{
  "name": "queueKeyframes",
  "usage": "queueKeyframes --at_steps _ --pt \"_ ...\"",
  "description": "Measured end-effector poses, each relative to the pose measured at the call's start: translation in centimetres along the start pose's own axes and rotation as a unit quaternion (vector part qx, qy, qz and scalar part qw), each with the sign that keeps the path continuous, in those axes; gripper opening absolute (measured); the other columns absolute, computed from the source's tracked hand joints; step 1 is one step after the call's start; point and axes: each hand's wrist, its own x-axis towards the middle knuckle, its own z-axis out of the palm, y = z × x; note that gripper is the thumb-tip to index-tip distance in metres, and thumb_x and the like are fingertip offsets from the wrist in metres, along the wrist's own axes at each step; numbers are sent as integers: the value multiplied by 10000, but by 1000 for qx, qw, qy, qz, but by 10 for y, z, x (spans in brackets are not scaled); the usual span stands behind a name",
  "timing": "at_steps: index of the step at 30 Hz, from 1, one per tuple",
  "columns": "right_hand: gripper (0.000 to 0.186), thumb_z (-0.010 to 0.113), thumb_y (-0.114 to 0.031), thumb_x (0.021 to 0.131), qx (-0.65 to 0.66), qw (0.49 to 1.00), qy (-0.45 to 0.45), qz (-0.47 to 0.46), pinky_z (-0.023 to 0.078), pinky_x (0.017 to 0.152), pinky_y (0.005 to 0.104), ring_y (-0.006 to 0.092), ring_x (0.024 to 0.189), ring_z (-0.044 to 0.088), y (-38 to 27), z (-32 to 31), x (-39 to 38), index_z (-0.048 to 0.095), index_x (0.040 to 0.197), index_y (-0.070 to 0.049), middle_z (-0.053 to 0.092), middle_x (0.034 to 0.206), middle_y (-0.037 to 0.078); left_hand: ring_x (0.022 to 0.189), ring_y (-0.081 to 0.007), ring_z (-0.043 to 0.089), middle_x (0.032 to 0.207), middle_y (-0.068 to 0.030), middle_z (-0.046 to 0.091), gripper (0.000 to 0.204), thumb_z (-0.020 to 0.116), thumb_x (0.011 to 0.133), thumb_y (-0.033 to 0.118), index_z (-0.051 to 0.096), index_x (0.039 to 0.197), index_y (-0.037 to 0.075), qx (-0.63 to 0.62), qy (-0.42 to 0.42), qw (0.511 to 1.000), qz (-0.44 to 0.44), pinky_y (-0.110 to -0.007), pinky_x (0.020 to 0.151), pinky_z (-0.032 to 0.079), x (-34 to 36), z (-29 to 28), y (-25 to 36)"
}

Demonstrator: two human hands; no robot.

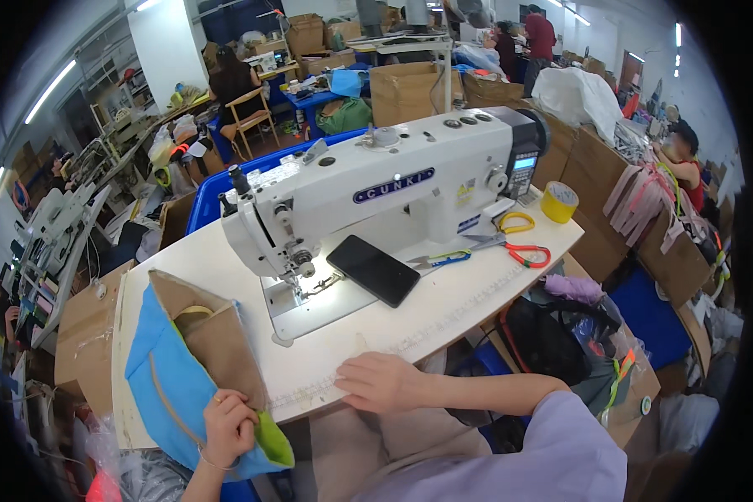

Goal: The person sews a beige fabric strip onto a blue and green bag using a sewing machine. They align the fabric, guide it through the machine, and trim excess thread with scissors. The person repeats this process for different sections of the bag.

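My left hand [229,427] pinches the edge of a blue fabric piece [157,350] with a tan inner side and a lime-green corner, which looks like part of a bag. It lies at the left end of the white sewing table [468,314] and droops over the front edge. My right hand [376,382] rests on the table's front edge, fingers stretched out, holding nothing. Beyond my hands stands a white sewing machine [376,180], its lamp lighting the needle area. A black phone [374,269] lies beside the needle plate.
Thread snips [440,258], scissors with red and yellow handles [523,251] and a roll of yellow tape [559,202] lie at the table's right. Cardboard boxes [590,197] and a black bag [552,335] crowd the right side. Other people work farther back.
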Motion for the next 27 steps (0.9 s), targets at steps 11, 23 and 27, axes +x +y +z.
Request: queueKeyframes --at_steps 11,23,27 --pt "428 693 -164 834 -86 995 28 30 480 1030 404 299 1216 610 -12 19 -16 651 1212 32 640 1287 165 762 -316 595 686 -100 569 91 579 635 -25 571 622 65 5 21 1000 -11 -418 669 504 13 -1 -18" --pt "494 719 -164 801 -63 996 52 23 469 1028 440 319 1235 579 -15 26 -27 618 1245 27 609 1313 166 696 -311 531 656 -123 557 78 535 681 25 574 614 29 11 50 998 -43 -404 687 435 28 14 -101" --pt "496 714 -184 831 -97 993 38 49 446 1074 426 289 1298 555 -20 23 -30 620 1284 -3 595 1365 158 697 -306 534 644 -123 572 75 538 682 29 581 620 24 17 70 995 -74 -401 691 435 41 15 -84"
